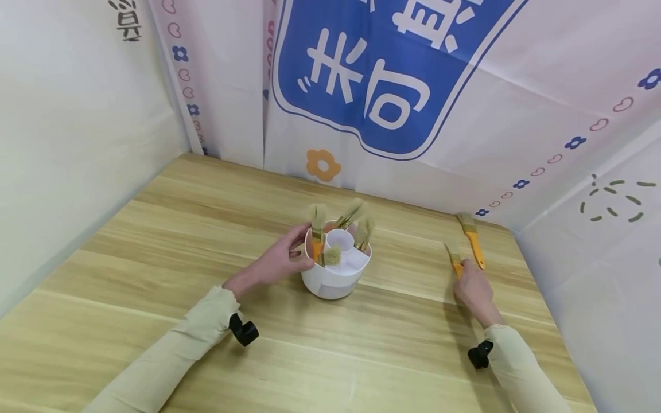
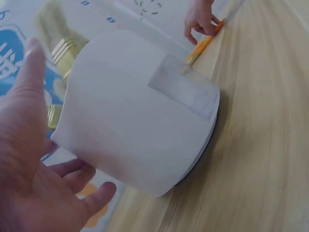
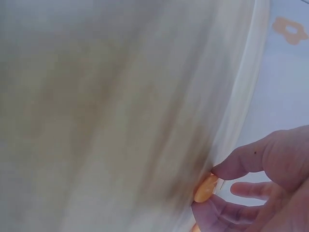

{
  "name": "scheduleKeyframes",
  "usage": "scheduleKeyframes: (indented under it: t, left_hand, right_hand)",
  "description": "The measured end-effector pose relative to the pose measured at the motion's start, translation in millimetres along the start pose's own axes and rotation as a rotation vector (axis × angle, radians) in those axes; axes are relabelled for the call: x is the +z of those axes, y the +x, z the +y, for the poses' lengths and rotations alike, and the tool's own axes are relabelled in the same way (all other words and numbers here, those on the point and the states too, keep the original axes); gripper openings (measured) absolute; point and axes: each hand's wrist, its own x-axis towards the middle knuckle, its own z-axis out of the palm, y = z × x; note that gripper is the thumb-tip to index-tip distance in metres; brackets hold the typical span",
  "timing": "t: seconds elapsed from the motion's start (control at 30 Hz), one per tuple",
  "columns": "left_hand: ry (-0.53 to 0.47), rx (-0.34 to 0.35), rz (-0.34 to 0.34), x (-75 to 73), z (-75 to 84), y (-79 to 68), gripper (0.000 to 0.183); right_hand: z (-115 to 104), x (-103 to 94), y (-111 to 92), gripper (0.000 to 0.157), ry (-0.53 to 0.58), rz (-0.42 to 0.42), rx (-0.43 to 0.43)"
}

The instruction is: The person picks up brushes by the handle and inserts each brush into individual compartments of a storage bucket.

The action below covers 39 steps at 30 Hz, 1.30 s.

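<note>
A round white container (image 1: 333,281) with compartments stands on the wooden table, holding several paintbrushes (image 1: 317,229), bristles up. My left hand (image 1: 279,258) is at its left side, thumb toward the front and fingers toward the back. Seen from the left wrist, that hand (image 2: 38,159) has its fingers loosely spread beside the container's rim. To the right, my right hand (image 1: 474,289) pinches a paintbrush (image 1: 454,259) by its orange handle, bristles pointing away from me. In the right wrist view, thumb and fingertips grip the handle's end (image 3: 206,188).
Another orange-handled paintbrush (image 1: 472,241) lies on the wooden table (image 1: 289,355) just beyond my right hand, near the back right corner. White printed sheets (image 1: 217,97) rise along the table's back and sides. Each sleeve carries a small black wrist camera (image 1: 244,330).
</note>
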Motion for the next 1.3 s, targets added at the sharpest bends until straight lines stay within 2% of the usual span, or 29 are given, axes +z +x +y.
scheduleKeyframes:
  t: [0.13, 0.27, 0.5, 0.7, 0.83, 0.97, 1.17, 1.3]
  left_hand:
    - [0.115, -0.035, 0.002, 4.6, 2.9, 2.3, 0.100]
    - [0.166, -0.076, 0.015, 7.7, 6.1, 4.9, 0.106]
    - [0.108, -0.071, 0.030, 6.1, 5.3, 6.8, 0.099]
    - [0.029, -0.013, 0.036, 3.7, 0.4, 4.4, 0.081]
    - [0.004, 0.006, 0.032, 4.7, -0.4, 3.5, 0.078]
    - [0.031, -0.012, 0.033, 6.8, -0.6, 4.1, 0.083]
    - [0.119, -0.056, 0.026, 9.6, 4.2, 6.9, 0.100]
    - [0.139, -0.077, 0.019, 9.6, 6.6, 8.5, 0.102]
  right_hand:
    - [-2.1, -0.6, -3.3, 0.055, 0.002, -0.019, 0.012]
    - [-3.4, 1.0, -4.2, 0.054, -0.004, -0.024, 0.025]
    - [-2.5, 2.1, -3.5, 0.053, -0.022, -0.005, 0.050]
    - [-1.0, 0.0, -7.0, 0.050, -0.020, -0.001, 0.045]
    - [-0.2, -0.6, -13.7, 0.049, -0.013, -0.009, 0.042]
    - [0.7, -0.2, -22.0, 0.050, -0.012, -0.025, 0.033]
    - [-0.6, -2.5, -33.9, 0.050, -0.037, -0.073, 0.008]
    - [-2.5, -5.4, -41.1, 0.054, -0.052, -0.110, -0.019]
